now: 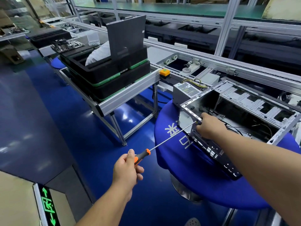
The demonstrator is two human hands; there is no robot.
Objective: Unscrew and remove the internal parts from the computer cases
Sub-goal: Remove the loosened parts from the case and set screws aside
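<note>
Left hand wraps around the orange-and-black handle of a long screwdriver, its shaft angling up to the rear corner of the open computer case lying on the blue-covered desk. Right hand curls over that corner, fingers pinching at the tip.
</note>
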